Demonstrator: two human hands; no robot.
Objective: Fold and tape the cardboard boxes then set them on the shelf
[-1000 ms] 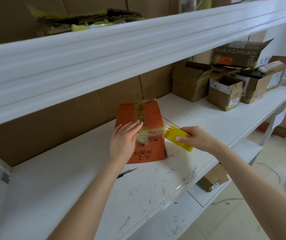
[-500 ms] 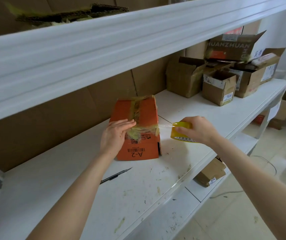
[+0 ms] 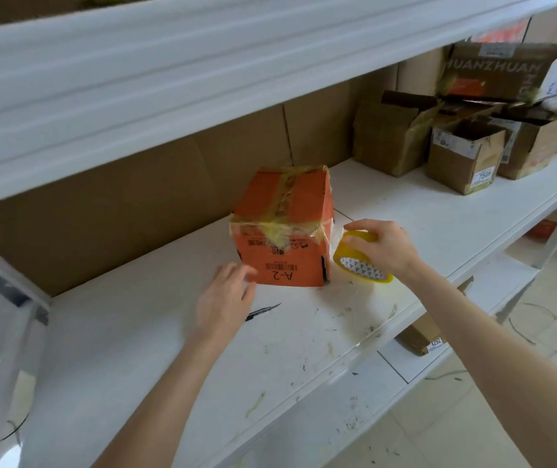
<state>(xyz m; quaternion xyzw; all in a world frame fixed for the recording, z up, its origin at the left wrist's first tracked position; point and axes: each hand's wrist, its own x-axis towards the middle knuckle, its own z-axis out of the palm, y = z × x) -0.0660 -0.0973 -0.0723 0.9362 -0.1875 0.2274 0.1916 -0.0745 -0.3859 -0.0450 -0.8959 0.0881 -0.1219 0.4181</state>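
An orange cardboard box [image 3: 283, 228] marked A-2 stands on the white shelf [image 3: 155, 336], with yellowish tape along its top and across its front edge. My right hand [image 3: 385, 246] grips a yellow tape roll [image 3: 361, 258] just right of the box, and a clear strip runs from the roll to the box's right side. My left hand [image 3: 224, 295] hovers with relaxed fingers at the box's lower left corner, its fingertips close to or touching the cardboard.
A dark knife or pen [image 3: 263, 311] lies on the shelf beside my left hand. Several open brown boxes [image 3: 466, 157] crowd the shelf's far right. Another white shelf board [image 3: 169, 72] hangs overhead. A small box [image 3: 429, 332] sits on the lower level.
My left hand has come off the top of the box and dropped to its lower left corner. My right hand has lowered the tape roll beside the box.
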